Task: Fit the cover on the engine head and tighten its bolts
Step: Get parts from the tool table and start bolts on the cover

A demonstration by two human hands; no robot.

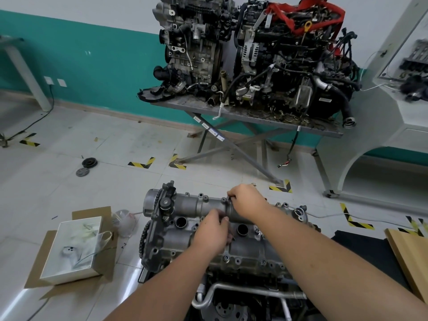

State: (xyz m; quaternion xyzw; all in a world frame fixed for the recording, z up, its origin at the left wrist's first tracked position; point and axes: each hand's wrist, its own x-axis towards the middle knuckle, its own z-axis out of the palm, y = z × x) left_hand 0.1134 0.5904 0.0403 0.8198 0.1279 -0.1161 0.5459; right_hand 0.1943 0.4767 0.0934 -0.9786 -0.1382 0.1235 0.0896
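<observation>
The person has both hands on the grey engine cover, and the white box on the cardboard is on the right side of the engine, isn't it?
Not quite. The head view shows both hands, left hand and right hand, on the grey engine cover, but the white box on the cardboard lies to the left of the engine, not the right.

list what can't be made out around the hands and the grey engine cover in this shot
Head view only:
- Whatever the right hand pinches at the grey cast-metal engine cover: too small, hidden by its fingers.
- The left hand grip: fingers curl out of sight.
- Bolt tightness: not visible.
- Engine below: cut off by bottom edge.
</observation>
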